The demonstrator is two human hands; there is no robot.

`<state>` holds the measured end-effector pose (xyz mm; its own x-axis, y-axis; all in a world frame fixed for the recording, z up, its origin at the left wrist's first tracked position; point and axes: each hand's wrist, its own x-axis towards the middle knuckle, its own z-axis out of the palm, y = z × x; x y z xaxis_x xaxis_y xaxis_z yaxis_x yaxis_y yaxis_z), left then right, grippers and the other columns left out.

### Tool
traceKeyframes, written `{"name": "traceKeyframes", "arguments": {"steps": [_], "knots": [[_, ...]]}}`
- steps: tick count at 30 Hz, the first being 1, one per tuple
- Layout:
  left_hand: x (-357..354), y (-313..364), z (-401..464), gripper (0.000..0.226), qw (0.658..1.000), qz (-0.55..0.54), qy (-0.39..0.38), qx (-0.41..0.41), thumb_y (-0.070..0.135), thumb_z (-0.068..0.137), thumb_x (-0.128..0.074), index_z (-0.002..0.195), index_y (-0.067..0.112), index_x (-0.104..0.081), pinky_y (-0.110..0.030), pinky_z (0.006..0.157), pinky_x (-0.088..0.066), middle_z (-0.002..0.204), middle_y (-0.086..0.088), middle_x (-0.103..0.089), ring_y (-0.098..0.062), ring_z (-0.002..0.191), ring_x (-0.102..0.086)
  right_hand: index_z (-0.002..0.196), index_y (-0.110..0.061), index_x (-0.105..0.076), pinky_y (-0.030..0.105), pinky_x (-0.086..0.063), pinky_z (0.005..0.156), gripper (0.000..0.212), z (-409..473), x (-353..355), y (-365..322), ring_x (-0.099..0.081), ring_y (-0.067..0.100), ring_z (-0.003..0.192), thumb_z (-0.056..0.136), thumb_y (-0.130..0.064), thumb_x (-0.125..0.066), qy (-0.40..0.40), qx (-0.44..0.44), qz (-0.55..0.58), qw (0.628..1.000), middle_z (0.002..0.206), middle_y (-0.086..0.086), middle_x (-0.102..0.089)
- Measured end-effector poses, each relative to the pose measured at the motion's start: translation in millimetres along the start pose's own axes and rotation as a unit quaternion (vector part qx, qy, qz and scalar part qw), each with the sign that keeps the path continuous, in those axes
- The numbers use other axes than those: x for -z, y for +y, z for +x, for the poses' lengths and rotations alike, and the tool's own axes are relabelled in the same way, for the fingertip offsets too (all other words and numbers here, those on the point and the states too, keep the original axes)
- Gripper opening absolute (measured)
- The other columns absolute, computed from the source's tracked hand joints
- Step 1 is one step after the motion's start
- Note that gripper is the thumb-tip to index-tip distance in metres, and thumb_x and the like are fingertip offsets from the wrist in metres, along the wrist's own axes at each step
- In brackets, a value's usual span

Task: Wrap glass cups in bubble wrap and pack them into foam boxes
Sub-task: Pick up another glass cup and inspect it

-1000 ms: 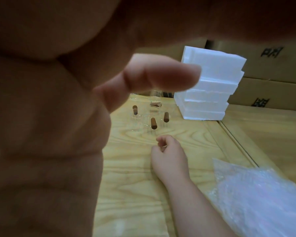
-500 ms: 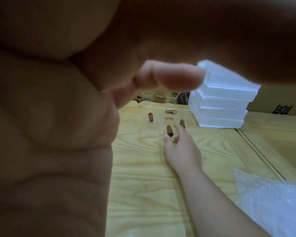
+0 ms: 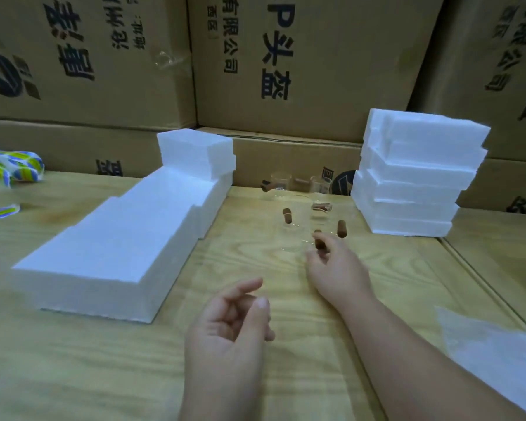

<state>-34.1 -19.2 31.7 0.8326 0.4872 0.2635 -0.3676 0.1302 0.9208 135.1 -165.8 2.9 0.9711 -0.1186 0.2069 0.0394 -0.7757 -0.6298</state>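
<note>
A: Down on the wooden table (image 3: 255, 375), right hand (image 3: 336, 270) stretched out toward the far middle, right in among the glass cups (image 3: 319, 208).

B: Gripping anything?

A: Thumb and forefinger closed around the brown handle (image 3: 319, 244) of the nearest cup (image 3: 295, 238). A bit blurred there, but pinched by the look of it. Base of the glass down on the wood or lifted off it? Cannot tell.

B: And the left hand (image 3: 228, 326)?

A: Nearer, hanging over the table left of the right forearm, palm turned up. Fingers loosely curled, thumb raised, nothing held.

B: Rest of the cups?

A: Clustered just beyond the right hand, all clear glass with brown stub handles. Two upright at the very back against the cardboard boxes (image 3: 301, 71), a few more in front of those, close together.

B: Foam boxes?

A: Two lots. On the right, a white stack (image 3: 416, 177), several high, just right of the cups. On the left, a long stepped row of foam boxes (image 3: 119, 238), running from the near left up toward the far middle, tallest at the far end.

B: Bubble wrap?

A: Near right corner, a pale crumpled sheet (image 3: 492, 344) flat on the table, beside the right forearm and well apart from the cups.

B: Anything else?

A: A plastic bag (image 3: 12, 168) with blue and yellow print at the far left edge.
</note>
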Motion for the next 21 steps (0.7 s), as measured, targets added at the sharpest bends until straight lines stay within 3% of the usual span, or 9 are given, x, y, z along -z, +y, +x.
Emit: {"name": "traceKeyframes", "arguments": {"steps": [2, 4, 6, 9, 12, 14, 18, 21], "knots": [[-1, -15, 6, 0.026, 0.999, 0.015, 0.006, 0.036, -0.007, 0.092, -0.065, 0.094, 0.018, -0.074, -0.01, 0.054, -0.047, 0.06, 0.0, -0.061, -0.006, 0.05, -0.059, 0.121, -0.038, -0.063, 0.032, -0.052, 0.083, 0.031, 4, -2, 4, -0.066, 0.013, 0.1, 0.092, -0.048, -0.055, 0.039, -0.037, 0.073, 0.996, 0.101, -0.018, -0.069], [-3, -18, 16, 0.022, 0.999, 0.021, -0.012, 0.044, -0.004, 0.093, -0.065, 0.1, 0.016, -0.071, -0.012, 0.056, -0.049, 0.063, 0.002, -0.062, -0.007, 0.053, -0.059, 0.098, -0.031, -0.067, 0.021, -0.042, 0.063, 0.012, 6, -2, 10, -0.065, 0.012, 0.087, 0.094, -0.038, -0.058, 0.099, -0.068, 0.128, 0.984, 0.083, -0.02, -0.064], [-3, -20, 24, 0.021, 0.998, 0.025, -0.027, 0.045, -0.002, 0.093, -0.066, 0.104, 0.016, -0.07, -0.015, 0.059, -0.051, 0.064, 0.004, -0.064, -0.008, 0.055, -0.06, 0.086, -0.028, -0.067, 0.016, -0.034, 0.056, 0.013, 5, -1, 14, -0.064, 0.009, 0.082, 0.094, -0.036, -0.059, 0.147, -0.086, 0.152, 0.974, 0.076, -0.019, -0.063], [1, -24, 28, 0.018, 0.998, -0.002, -0.014, 0.063, 0.001, 0.093, -0.067, 0.105, 0.015, -0.068, -0.017, 0.061, -0.053, 0.067, 0.002, -0.067, -0.01, 0.056, -0.061, 0.102, -0.032, -0.063, 0.02, -0.038, 0.059, 0.016, 4, 1, 11, -0.062, 0.003, 0.083, 0.095, -0.044, -0.056, 0.129, -0.073, 0.15, 0.978, 0.085, -0.019, -0.064], [1, -26, 29, 0.016, 0.997, -0.019, -0.018, 0.07, 0.003, 0.093, -0.069, 0.104, 0.015, -0.069, -0.016, 0.06, -0.052, 0.067, 0.001, -0.068, -0.009, 0.057, -0.062, 0.138, -0.045, -0.049, 0.036, -0.049, 0.094, 0.042, 4, -1, 6, -0.062, 0.009, 0.109, 0.098, -0.053, -0.042, 0.017, -0.001, 0.053, 0.998, 0.124, -0.022, -0.059], [1, -25, 28, 0.015, 0.997, -0.016, -0.033, 0.07, 0.005, 0.092, -0.069, 0.102, 0.016, -0.07, -0.015, 0.059, -0.051, 0.068, 0.0, -0.07, -0.008, 0.058, -0.062, 0.139, -0.043, -0.054, 0.042, -0.044, 0.107, 0.046, 4, -2, 5, -0.056, 0.015, 0.125, 0.098, -0.057, -0.037, -0.004, 0.012, 0.025, 1.0, 0.14, -0.016, -0.057], [2, -26, 27, 0.013, 0.996, -0.011, -0.04, 0.079, 0.008, 0.093, -0.07, 0.103, 0.017, -0.072, -0.014, 0.058, -0.05, 0.072, 0.0, -0.073, -0.007, 0.06, -0.062, 0.125, -0.034, -0.068, 0.032, -0.048, 0.095, 0.038, -4, 2, 6, -0.062, 0.011, 0.112, 0.097, -0.05, -0.049, 0.009, -0.004, 0.084, 0.996, 0.124, -0.014, -0.067], [3, -25, 27, 0.013, 0.996, -0.009, -0.045, 0.083, 0.01, 0.093, -0.07, 0.104, 0.017, -0.072, -0.015, 0.059, -0.051, 0.073, 0.001, -0.073, -0.008, 0.06, -0.063, 0.118, -0.029, -0.072, 0.02, -0.042, 0.08, 0.027, -19, 10, 6, -0.063, 0.008, 0.103, 0.097, -0.038, -0.056, 0.052, -0.029, 0.15, 0.987, 0.111, -0.015, -0.071]]}}
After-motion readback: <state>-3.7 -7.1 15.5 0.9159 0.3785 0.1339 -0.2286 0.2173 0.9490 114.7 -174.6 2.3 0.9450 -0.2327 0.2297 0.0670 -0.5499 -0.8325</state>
